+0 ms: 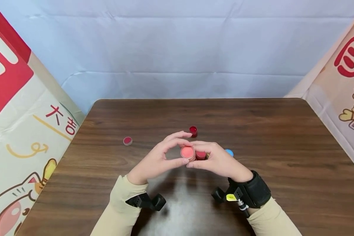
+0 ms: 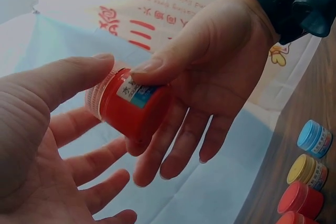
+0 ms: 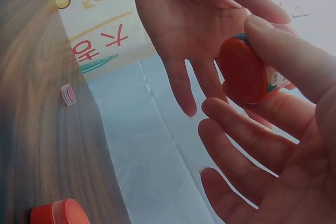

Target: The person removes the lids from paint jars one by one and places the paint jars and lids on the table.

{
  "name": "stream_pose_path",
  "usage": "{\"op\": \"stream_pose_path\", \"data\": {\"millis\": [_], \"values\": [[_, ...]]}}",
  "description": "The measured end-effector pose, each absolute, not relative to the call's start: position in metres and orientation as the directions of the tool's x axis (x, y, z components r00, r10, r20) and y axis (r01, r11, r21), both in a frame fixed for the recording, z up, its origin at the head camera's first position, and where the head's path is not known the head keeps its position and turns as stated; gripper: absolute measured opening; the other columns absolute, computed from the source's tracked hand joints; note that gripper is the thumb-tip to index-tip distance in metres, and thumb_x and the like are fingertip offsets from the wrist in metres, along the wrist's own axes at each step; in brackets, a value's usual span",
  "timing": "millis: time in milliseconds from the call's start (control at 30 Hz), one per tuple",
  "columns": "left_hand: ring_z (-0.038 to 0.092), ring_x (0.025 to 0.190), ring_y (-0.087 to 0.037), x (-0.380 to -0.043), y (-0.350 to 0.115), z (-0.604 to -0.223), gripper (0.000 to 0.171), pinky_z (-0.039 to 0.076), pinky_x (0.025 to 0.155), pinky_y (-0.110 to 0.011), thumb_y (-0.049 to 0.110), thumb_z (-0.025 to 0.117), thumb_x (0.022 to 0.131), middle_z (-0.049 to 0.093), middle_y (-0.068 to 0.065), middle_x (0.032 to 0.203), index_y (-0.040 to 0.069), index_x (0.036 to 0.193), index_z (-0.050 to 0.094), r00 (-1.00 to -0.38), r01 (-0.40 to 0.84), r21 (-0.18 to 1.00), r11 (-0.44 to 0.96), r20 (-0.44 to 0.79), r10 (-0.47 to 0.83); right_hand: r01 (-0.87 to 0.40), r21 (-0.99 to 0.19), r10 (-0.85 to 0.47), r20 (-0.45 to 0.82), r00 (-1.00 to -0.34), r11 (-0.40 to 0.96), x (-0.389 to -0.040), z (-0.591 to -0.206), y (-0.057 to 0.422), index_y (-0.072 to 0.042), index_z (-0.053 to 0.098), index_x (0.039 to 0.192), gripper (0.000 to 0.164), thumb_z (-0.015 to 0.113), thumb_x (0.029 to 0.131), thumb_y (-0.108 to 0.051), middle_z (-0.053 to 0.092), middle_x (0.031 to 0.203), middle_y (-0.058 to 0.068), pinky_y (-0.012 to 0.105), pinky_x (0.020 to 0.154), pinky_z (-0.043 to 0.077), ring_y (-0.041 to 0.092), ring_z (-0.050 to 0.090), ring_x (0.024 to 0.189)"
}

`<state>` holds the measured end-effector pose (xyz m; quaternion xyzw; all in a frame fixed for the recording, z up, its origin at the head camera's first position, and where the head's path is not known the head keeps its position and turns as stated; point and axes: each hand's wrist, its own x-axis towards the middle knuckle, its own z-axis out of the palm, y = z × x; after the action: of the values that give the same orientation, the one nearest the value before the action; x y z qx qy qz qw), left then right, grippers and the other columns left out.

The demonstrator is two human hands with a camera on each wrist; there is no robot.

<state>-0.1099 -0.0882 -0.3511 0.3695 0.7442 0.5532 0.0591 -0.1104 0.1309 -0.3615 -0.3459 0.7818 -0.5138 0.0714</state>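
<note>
Between both hands, raised over the table, is a small orange-red paint jar [image 1: 187,152] with a clear-rimmed lid. My left hand [image 1: 160,155] pinches it at the lid between thumb and index finger. From the other side my right hand [image 1: 219,159] grips the labelled body [image 2: 137,103] with thumb and fingertip. The other fingers of both hands extend past the jar. In the right wrist view, the jar's red base [image 3: 242,72] faces the camera. Beyond the fingertips on the table stands a dark red jar [image 1: 193,131] that looks uncovered.
A loose clear-rimmed lid with a dark pink centre [image 1: 127,141] lies left on the wooden table [image 1: 268,131]. Beside the right hand stand a red jar [image 1: 200,155], a yellow jar [image 2: 303,170] and a blue jar [image 2: 315,139], partly hidden in the head view. Cloth [image 1: 177,49] hangs behind.
</note>
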Motion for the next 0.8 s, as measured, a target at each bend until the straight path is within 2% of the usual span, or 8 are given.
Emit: {"op": "stream_pose_path", "data": {"millis": [100,267,333,500,633,800], "values": [[0.028,0.133,-0.012,-0.1117,-0.0862,-0.3513,0.026,0.028,0.104,-0.05,0.013,0.068,0.085,0.044,0.008,0.136,0.018,0.109,0.059,-0.73,0.463,0.882,0.091,0.321,0.603,-0.482,-0.846,-0.62,0.255,-0.742,0.229,-0.1126,-0.359,0.1311,-0.012,0.067,0.113,0.035,0.075,0.079,-0.019,0.06,0.12,-0.002,0.03,0.078,0.05,0.015,0.055,0.104],[0.028,0.134,-0.015,-0.1134,-0.0864,-0.3506,0.036,0.028,0.105,-0.046,0.012,0.068,0.085,0.042,0.006,0.138,0.015,0.12,0.058,-0.708,0.493,0.867,0.069,0.354,0.611,-0.465,-0.851,-0.614,0.234,-0.754,0.246,-0.1133,-0.3557,0.1316,-0.013,0.064,0.118,0.041,0.075,0.08,-0.02,0.061,0.117,-0.005,0.029,0.079,0.049,0.013,0.056,0.102],[0.027,0.134,-0.016,-0.113,-0.0871,-0.3501,0.037,0.027,0.105,-0.045,0.012,0.067,0.086,0.042,0.005,0.139,0.014,0.122,0.059,-0.701,0.505,0.86,0.07,0.362,0.615,-0.458,-0.853,-0.616,0.225,-0.755,0.249,-0.1129,-0.3553,0.1316,-0.015,0.066,0.113,0.035,0.075,0.08,-0.02,0.061,0.116,-0.005,0.029,0.078,0.049,0.013,0.056,0.101],[0.027,0.134,-0.013,-0.1109,-0.0885,-0.3503,0.026,0.027,0.105,-0.046,0.012,0.067,0.087,0.043,0.005,0.137,0.016,0.112,0.061,-0.729,0.472,0.877,0.087,0.333,0.599,-0.45,-0.867,-0.631,0.229,-0.741,0.213,-0.1133,-0.3576,0.1285,-0.016,0.069,0.103,0.023,0.074,0.08,-0.018,0.061,0.115,-0.005,0.03,0.075,0.049,0.015,0.055,0.098],[0.029,0.132,-0.011,-0.1094,-0.0891,-0.3505,0.025,0.029,0.104,-0.046,0.014,0.07,0.084,0.045,0.007,0.134,0.017,0.106,0.059,-0.757,0.446,0.888,0.114,0.306,0.577,-0.451,-0.869,-0.642,0.228,-0.732,0.205,-0.114,-0.3609,0.1259,-0.014,0.067,0.11,0.03,0.073,0.082,-0.017,0.061,0.112,-0.005,0.028,0.07,0.048,0.016,0.055,0.091],[0.031,0.131,-0.012,-0.1119,-0.086,-0.3507,0.035,0.031,0.103,-0.042,0.014,0.068,0.085,0.042,0.009,0.137,0.017,0.119,0.059,-0.72,0.474,0.875,0.101,0.319,0.617,-0.431,-0.874,-0.62,0.212,-0.756,0.226,-0.1116,-0.3619,0.1303,-0.014,0.067,0.111,0.031,0.073,0.081,-0.016,0.061,0.114,-0.004,0.032,0.074,0.049,0.015,0.056,0.096]]}}
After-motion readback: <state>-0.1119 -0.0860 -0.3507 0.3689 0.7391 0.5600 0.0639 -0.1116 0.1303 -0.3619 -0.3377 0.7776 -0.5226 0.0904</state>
